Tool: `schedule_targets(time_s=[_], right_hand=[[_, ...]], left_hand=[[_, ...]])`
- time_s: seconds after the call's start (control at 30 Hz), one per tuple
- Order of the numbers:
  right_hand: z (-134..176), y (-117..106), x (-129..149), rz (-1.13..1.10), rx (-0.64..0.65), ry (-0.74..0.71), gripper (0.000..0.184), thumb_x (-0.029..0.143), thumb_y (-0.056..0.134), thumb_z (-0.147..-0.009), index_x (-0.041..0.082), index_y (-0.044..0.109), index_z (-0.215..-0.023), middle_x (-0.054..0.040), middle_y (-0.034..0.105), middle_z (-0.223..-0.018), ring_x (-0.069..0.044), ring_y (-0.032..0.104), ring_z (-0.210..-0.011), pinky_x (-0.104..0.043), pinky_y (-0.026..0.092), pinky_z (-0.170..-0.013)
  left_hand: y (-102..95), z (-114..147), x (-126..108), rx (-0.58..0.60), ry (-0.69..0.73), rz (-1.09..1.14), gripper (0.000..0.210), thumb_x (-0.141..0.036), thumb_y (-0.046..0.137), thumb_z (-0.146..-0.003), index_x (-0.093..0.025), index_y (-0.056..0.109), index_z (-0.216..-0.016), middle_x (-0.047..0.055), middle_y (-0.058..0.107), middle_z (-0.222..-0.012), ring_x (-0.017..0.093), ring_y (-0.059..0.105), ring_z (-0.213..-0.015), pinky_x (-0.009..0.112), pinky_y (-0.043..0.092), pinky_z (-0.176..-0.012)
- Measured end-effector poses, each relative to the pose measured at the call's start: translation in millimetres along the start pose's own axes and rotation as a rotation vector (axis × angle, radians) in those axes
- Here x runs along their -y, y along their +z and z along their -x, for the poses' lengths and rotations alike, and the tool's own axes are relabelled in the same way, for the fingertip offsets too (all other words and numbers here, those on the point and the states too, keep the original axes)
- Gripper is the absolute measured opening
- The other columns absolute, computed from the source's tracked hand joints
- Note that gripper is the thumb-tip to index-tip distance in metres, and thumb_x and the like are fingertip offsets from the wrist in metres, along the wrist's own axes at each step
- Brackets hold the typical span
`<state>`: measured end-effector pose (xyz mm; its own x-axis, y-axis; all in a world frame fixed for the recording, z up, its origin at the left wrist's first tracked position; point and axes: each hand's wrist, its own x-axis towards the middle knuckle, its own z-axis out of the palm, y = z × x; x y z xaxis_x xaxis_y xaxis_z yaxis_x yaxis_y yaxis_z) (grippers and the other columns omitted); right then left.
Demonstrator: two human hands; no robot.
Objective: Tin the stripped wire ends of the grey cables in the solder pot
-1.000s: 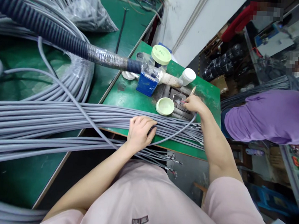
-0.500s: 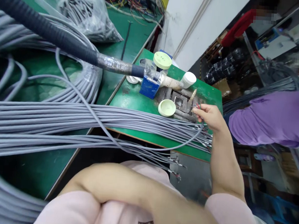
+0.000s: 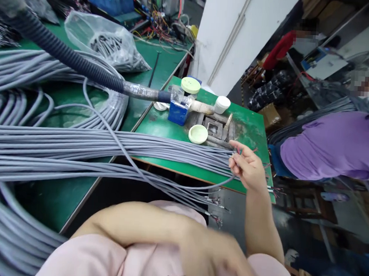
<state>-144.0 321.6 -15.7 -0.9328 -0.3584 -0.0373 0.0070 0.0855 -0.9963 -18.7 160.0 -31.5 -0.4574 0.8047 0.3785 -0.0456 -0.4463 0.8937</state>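
My right hand (image 3: 245, 166) is closed at the right end of the green board, pinching the stripped end of a grey cable (image 3: 211, 188) with its thin coloured wires. The cable curves away to the left below the fingers. Beside the hand lie many grey cables (image 3: 171, 151) in a row, their stripped ends past the board's edge. Across my body reaches my left hand (image 3: 217, 256), smeared by motion, so its fingers cannot be made out. Above the right hand sits a small square metal pot (image 3: 214, 128) in a dirty frame.
A pale green cup (image 3: 198, 134), a lidded tub (image 3: 190, 85) and a white jar (image 3: 222, 104) surround the pot. A dark hose (image 3: 91, 72) ends in a nozzle by a blue block (image 3: 177, 112). Cable coils (image 3: 111, 104) lie left. A person in purple (image 3: 327, 146) is at right.
My right hand has come down and toward me from beside the pot, still pinching the cable end. My left hand has drawn back leftward across my body. The view has shifted.
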Motion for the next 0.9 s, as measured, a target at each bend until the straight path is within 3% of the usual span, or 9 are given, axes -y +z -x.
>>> schedule_targets(time_s=[0.03, 0.17, 0.2, 0.37, 0.47, 0.57, 0.7, 0.83, 0.9], right_hand=[[6, 3, -1, -0.017, 0.016, -0.011, 0.046, 0.034, 0.065, -0.084, 0.025, 0.054, -0.128, 0.0034, 0.058, -0.062, -0.007, 0.039, -0.042, -0.018, 0.027, -0.038], [22, 22, -5, -0.042, 0.071, 0.005, 0.054, 0.036, 0.065, -0.085, 0.031, 0.046, -0.135, 0.0029, 0.06, -0.063, -0.009, 0.042, -0.042, -0.02, 0.029, -0.037], [23, 27, -6, -0.046, 0.09, 0.021, 0.054, 0.037, 0.066, -0.085, 0.032, 0.046, -0.135, 0.0029, 0.06, -0.063, -0.009, 0.042, -0.041, -0.02, 0.029, -0.036], [18, 41, -9, -0.053, 0.142, 0.063, 0.05, 0.04, 0.064, -0.085, 0.032, 0.049, -0.132, 0.0037, 0.058, -0.061, -0.009, 0.043, -0.041, -0.019, 0.029, -0.034], [15, 39, -12, -0.041, 0.174, 0.04, 0.055, 0.041, 0.065, -0.085, 0.031, 0.046, -0.135, 0.0029, 0.061, -0.068, -0.01, 0.049, -0.045, -0.02, 0.038, -0.039], [16, 37, -21, -0.069, 0.182, 0.039, 0.057, 0.041, 0.066, -0.084, 0.029, 0.044, -0.135, 0.0027, 0.062, -0.07, -0.01, 0.05, -0.047, -0.021, 0.04, -0.042], [21, 46, -33, -0.259, 0.062, 0.047, 0.059, 0.042, 0.068, -0.082, 0.031, 0.043, -0.135, 0.0077, 0.052, -0.058, -0.008, 0.039, -0.039, -0.018, 0.028, -0.037], [26, 55, -39, -0.3, 0.033, 0.071, 0.066, 0.043, 0.068, -0.082, 0.032, 0.037, -0.139, 0.0062, 0.057, -0.06, -0.008, 0.038, -0.037, -0.019, 0.026, -0.035], [27, 53, -40, -0.281, 0.054, 0.079, 0.066, 0.045, 0.066, -0.083, 0.033, 0.034, -0.14, 0.0054, 0.059, -0.062, -0.01, 0.043, -0.038, -0.021, 0.033, -0.036]], left_hand=[[-7.8, -1, 5, -0.129, 0.014, 0.088, 0.046, -0.065, 0.063, -0.076, -0.019, 0.068, -0.079, 0.005, 0.066, -0.076, 0.015, 0.064, -0.068, 0.025, 0.052, -0.066], [-48.8, -5, 34, -1.017, 0.126, 0.293, 0.041, -0.033, 0.087, -0.06, -0.017, 0.066, -0.091, -0.001, 0.061, -0.07, 0.008, 0.056, -0.062, 0.019, 0.046, -0.063], [-56.8, -7, 40, -1.063, 0.151, 0.305, 0.045, -0.032, 0.088, -0.058, -0.017, 0.066, -0.095, -0.002, 0.061, -0.071, 0.008, 0.055, -0.063, 0.019, 0.045, -0.065], [-72.2, -18, 46, -0.997, 0.199, 0.35, 0.037, -0.04, 0.083, -0.064, -0.015, 0.063, -0.083, -0.002, 0.059, -0.06, 0.012, 0.056, -0.056, 0.028, 0.048, -0.061], [-76.7, -19, 39, -1.114, 0.238, 0.291, 0.035, -0.044, 0.08, -0.067, -0.017, 0.06, -0.078, -0.003, 0.056, -0.058, 0.011, 0.052, -0.052, 0.027, 0.046, -0.058], [-81.4, -14, 37, -1.305, 0.327, -0.13, 0.029, -0.044, 0.076, -0.072, -0.019, 0.063, -0.076, -0.001, 0.06, -0.067, 0.011, 0.054, -0.06, 0.028, 0.046, -0.063], [-80.9, -6, 44, -1.141, 0.448, -0.742, 0.009, -0.03, 0.071, -0.08, -0.022, 0.068, -0.078, 0.002, 0.065, -0.072, 0.014, 0.059, -0.071, 0.033, 0.048, -0.075], [-80.9, -6, 50, -1.211, 0.404, -0.379, 0.029, -0.036, 0.075, -0.077, -0.022, 0.066, -0.101, 0.003, 0.065, -0.087, 0.015, 0.061, -0.08, 0.03, 0.049, -0.076], [-82.4, -5, 49, -1.042, 0.245, -0.112, 0.034, -0.044, 0.071, -0.079, -0.019, 0.066, -0.102, 0.001, 0.061, -0.073, 0.014, 0.061, -0.067, 0.029, 0.05, -0.067]])
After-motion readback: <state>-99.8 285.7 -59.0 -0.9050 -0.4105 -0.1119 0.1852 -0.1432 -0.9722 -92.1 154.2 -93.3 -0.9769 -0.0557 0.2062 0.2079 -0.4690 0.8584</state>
